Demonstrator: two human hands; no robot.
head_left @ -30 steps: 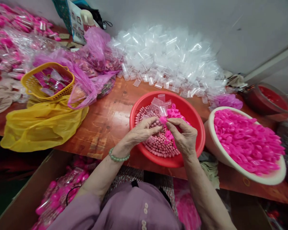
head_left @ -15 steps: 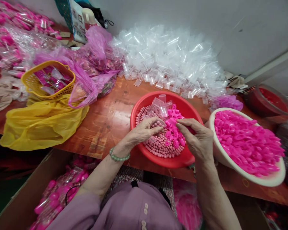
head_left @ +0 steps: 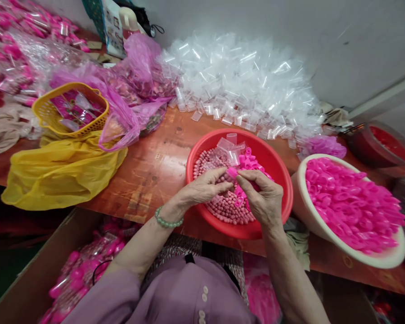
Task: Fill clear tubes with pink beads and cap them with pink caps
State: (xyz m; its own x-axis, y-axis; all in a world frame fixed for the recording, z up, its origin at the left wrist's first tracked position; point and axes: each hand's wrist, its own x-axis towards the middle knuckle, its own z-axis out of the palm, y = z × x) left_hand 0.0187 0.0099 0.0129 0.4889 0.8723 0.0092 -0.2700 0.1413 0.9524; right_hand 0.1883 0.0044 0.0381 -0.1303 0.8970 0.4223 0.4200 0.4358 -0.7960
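Note:
Over the red basin (head_left: pixel 281 168), my left hand (head_left: pixel 204 186) is closed around a clear plastic tube, mostly hidden by the fingers. Thumb and fingertips of my right hand (head_left: pixel 265 198) pinch a bright pink plastic cap (head_left: pixel 231 172), which meets the left fingertips at the end of the tube. Round pink beads (head_left: pixel 230 215) cover the basin's floor. Several loose pink caps (head_left: pixel 249 157) lie on the beads, partly behind my right hand. A few empty clear tubes (head_left: pixel 227 145) rest toward the basin's back.
At the right, a white tub (head_left: pixel 302 189) brims with pink caps. Clear tubes (head_left: pixel 236 81) are heaped along the wall. To the left are a yellow basket (head_left: pixel 50 114), a yellow bag (head_left: pixel 64 175) and purple bags (head_left: pixel 141 58). Below stands a box (head_left: pixel 50 261) of pink-capped tubes.
My right hand has moved left, bringing the pink cap from above the cap pile to my left fingertips. My left hand keeps its grip on the tube.

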